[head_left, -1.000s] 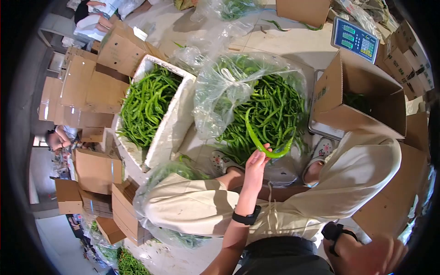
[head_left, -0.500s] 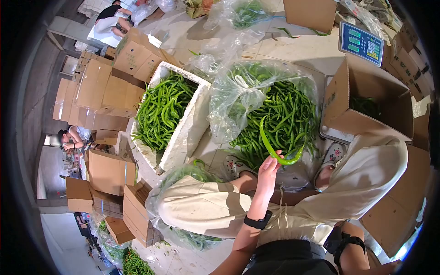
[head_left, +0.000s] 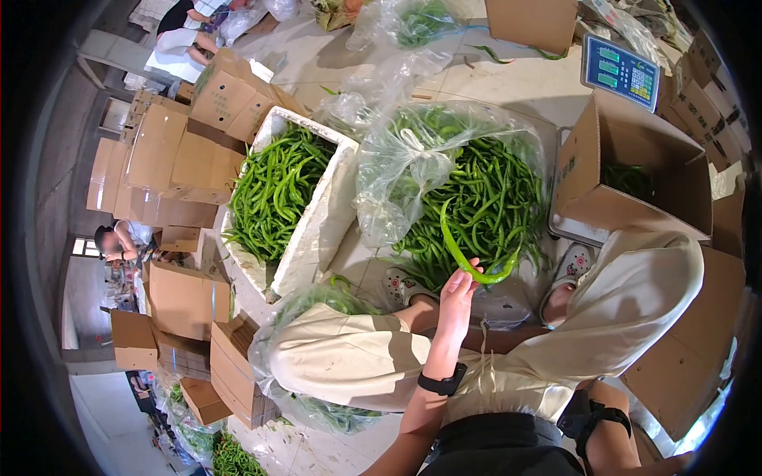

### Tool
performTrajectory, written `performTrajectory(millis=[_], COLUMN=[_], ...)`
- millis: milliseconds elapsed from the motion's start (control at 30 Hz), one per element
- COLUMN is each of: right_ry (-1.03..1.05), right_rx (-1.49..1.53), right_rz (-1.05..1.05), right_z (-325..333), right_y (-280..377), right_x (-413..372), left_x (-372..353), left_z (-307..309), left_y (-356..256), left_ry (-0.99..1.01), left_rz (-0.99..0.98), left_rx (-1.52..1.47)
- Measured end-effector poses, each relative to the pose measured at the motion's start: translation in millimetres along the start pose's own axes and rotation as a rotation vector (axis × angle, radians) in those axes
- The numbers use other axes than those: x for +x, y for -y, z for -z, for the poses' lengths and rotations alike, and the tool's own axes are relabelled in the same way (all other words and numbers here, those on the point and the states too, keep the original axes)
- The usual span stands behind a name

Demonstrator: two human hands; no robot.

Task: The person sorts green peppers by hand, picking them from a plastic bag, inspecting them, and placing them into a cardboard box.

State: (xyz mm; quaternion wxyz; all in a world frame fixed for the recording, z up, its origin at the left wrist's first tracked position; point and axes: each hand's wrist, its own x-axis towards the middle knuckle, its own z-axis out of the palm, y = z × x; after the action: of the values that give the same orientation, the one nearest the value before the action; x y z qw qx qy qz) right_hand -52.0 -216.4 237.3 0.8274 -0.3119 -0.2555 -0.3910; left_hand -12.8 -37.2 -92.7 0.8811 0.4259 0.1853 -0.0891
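A white foam box (head_left: 317,230) heaped with green peppers is seen left of the grip. A long curved pepper (head_left: 454,250) is pinched between the closed fingers of the left hand (head_left: 456,292), just before the open plastic bag (head_left: 397,170) of peppers. A cardboard box (head_left: 627,159) is set well to the right. The right hand (head_left: 673,464) is cut by the frame's edge, so its grip cannot be told.

Long green pepper (head_left: 452,242), hook-curved, held upright over the pepper heap (head_left: 492,182)

**Floor and its load**

Pale tiled floor (head_left: 508,79) bearing a white foam box (head_left: 317,226) of green peppers, a clear plastic bag (head_left: 397,170) of peppers just beside it, stacked cardboard boxes (head_left: 159,159) at left, and a weighing scale (head_left: 621,71) at right.
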Motion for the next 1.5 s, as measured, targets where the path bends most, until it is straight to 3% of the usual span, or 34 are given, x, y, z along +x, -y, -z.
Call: performTrajectory(millis=[800,1033,1167,1333,1400,1500], right_ry=[0.005,-0.146,-0.194,-0.072,0.031,0.104], right_rx=[0.042,-0.158,-0.577,-0.72,-0.789,-0.836], right_rz=[0.07,0.07,-0.183,-0.83,-1.0,-0.986], right_z=[-4,22,67,97,107,118], right_y=[15,11,-27,-65,-72,-83], right_x=[7,-16,-57,-79,-87,-102], left_x=[-1,-6,-14,-26,-28,-31], left_z=[-1,-6,-18,-31,-32,-36], left_y=[-3,-10,-20,-38,-41,-46], left_ry=[-0.012,0.038,0.122,0.186,0.223,0.228], left_rz=[0.021,0.007,-0.015,-0.018,-0.065,-0.079], left_rx=[-0.035,-0.048,-0.056,0.017,0.045,0.085])
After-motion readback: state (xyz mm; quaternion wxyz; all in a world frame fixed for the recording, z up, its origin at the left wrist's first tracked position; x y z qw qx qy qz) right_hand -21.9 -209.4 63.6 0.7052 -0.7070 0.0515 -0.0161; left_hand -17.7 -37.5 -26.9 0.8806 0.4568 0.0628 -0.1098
